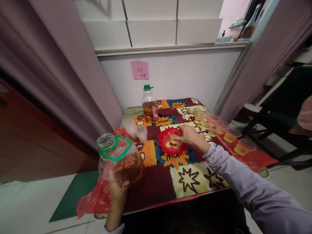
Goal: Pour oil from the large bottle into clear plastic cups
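- a large clear jug point(119, 161) with a green ring handle and amber liquid is held tilted in the air off the table's front left corner; its mouth is uncapped.
- the jug is gripped from below by the left hand point(118, 195), whose fingers are closed on its base and mostly hidden behind it.
- empty cups point(135, 130) are stacked just behind the jug; their number cannot be made out.
- a bottle point(149, 105) with a green cap is stood at the table's far edge.
- a small clear cup point(175, 134) is set on a red plate point(170, 148) mid-table and pinched at its side by the right hand point(192, 135); its contents are blurred.
- filled cups point(220, 128) are lined along the right edge of the patterned cloth point(190, 177).
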Action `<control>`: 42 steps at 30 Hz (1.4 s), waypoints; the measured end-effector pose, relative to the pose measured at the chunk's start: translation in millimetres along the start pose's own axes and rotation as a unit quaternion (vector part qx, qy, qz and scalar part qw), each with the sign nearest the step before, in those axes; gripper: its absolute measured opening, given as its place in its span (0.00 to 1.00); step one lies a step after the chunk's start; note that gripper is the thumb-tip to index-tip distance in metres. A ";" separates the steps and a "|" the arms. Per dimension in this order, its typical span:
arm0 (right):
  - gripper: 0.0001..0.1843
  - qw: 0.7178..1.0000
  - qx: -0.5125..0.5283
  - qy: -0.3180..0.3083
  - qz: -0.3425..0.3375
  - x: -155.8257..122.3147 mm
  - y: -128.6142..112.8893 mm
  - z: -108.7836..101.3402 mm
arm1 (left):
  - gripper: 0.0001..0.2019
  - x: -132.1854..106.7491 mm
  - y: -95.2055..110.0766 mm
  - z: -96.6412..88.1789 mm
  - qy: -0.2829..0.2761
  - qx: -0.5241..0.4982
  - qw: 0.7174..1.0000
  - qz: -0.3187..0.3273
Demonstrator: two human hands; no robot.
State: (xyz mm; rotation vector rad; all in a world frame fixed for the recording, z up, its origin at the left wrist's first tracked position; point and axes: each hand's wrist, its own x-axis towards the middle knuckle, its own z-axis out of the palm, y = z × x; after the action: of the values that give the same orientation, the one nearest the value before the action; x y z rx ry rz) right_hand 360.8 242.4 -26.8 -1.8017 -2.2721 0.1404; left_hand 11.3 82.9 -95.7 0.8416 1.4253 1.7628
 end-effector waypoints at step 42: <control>0.32 0.947 -0.062 0.063 0.310 -91.7 161.8 -29.7 | 0.42 32.7 -47.9 -40.1 -0.025 0.185 0.976 0.116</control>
State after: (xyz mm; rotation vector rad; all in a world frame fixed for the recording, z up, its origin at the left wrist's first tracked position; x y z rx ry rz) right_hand 540.7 189.6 -45.3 -2.4553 -1.5884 -0.0129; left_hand -33.8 96.3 -148.2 1.2839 1.7060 1.6492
